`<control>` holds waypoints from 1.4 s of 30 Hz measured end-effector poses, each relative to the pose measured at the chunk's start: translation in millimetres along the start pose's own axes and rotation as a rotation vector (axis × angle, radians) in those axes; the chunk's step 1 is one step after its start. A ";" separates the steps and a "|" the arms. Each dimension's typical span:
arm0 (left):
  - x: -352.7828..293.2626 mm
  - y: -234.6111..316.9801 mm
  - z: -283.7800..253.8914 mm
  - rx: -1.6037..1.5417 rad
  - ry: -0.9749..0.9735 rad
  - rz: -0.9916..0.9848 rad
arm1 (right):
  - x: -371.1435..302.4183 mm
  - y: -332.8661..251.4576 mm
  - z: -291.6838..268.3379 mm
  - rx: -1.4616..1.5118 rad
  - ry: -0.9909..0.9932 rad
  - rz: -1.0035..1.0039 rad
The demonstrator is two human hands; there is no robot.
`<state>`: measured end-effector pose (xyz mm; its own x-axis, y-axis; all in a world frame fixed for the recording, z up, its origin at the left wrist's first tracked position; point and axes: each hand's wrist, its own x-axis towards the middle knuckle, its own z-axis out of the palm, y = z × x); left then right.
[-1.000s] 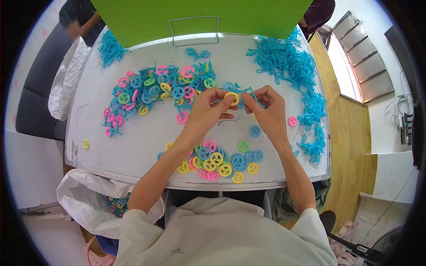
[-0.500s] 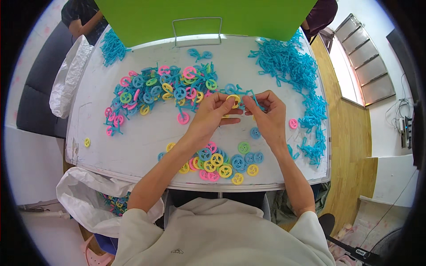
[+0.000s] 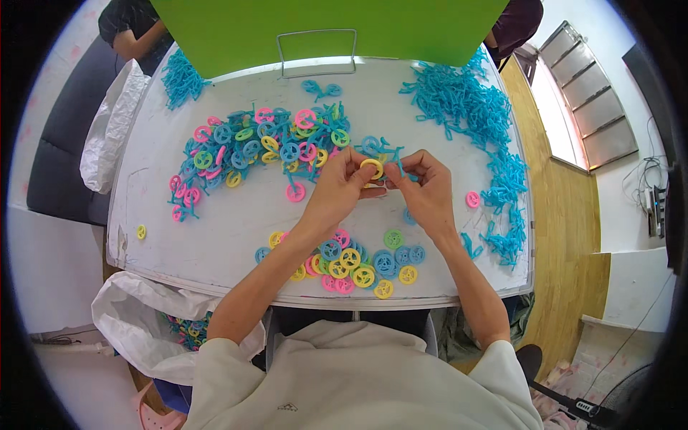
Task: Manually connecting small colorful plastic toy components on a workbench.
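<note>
Above the middle of the table my hands meet. My left hand (image 3: pixel 332 192) is closed on a small yellow plastic spoked wheel (image 3: pixel 373 163), pinched between thumb and fingers. My right hand (image 3: pixel 426 192) pinches a thin blue plastic frame piece (image 3: pixel 399 158), its upper end poking out above the fingers. Wheel and frame piece are close together; fingers hide whether they are joined. Below my hands lies a heap of loose pink, yellow, green and blue wheels (image 3: pixel 350 259). A heap of blue frames with coloured wheels (image 3: pixel 251 147) spreads beyond my left hand.
Loose blue frame pieces (image 3: pixel 459 97) cover the table's right side; a smaller pile (image 3: pixel 183 77) is far left. A green panel (image 3: pixel 330 25) with a wire stand (image 3: pixel 317 30) borders the back. A white sack (image 3: pixel 140 315) hangs open at lower left. Two other people sit beyond.
My right hand has shifted slightly left and closer to my left hand, bringing the blue frame piece nearer the yellow wheel. The heaps look unchanged.
</note>
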<state>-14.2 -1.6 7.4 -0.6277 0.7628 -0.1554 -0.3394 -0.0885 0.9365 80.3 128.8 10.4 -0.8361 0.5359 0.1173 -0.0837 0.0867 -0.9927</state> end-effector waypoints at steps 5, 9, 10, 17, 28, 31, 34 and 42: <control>3.1 -8.1 -6.3 0.175 0.029 0.141 | -0.9 -3.0 -0.7 0.005 -0.042 0.127; 1.7 -5.3 2.8 0.132 0.108 0.161 | -1.9 -8.6 2.0 0.100 0.044 0.207; 0.8 -1.2 3.0 0.134 0.112 0.161 | -3.0 -10.8 3.6 0.102 0.041 0.207; -0.9 8.6 2.2 0.172 0.133 0.264 | -2.3 -9.5 -1.6 -0.074 -0.014 0.031; -5.4 5.3 2.5 0.248 0.173 0.238 | -2.4 -6.7 -1.7 -0.119 0.031 0.162; -8.8 9.2 5.8 0.421 0.202 0.254 | -2.8 -4.8 -1.0 -0.226 0.022 0.121; -8.1 8.4 7.2 0.341 0.222 0.240 | -0.8 -0.9 -1.5 -0.209 0.011 0.063; -1.7 4.9 -4.4 0.403 0.179 0.348 | 3.7 -9.0 -13.1 -0.144 -0.154 0.096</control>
<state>-17.9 -6.2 10.8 -0.7758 0.6087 0.1662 0.1813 -0.0373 0.9827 85.1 141.0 20.2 -0.9105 0.4136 0.0061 0.0692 0.1668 -0.9836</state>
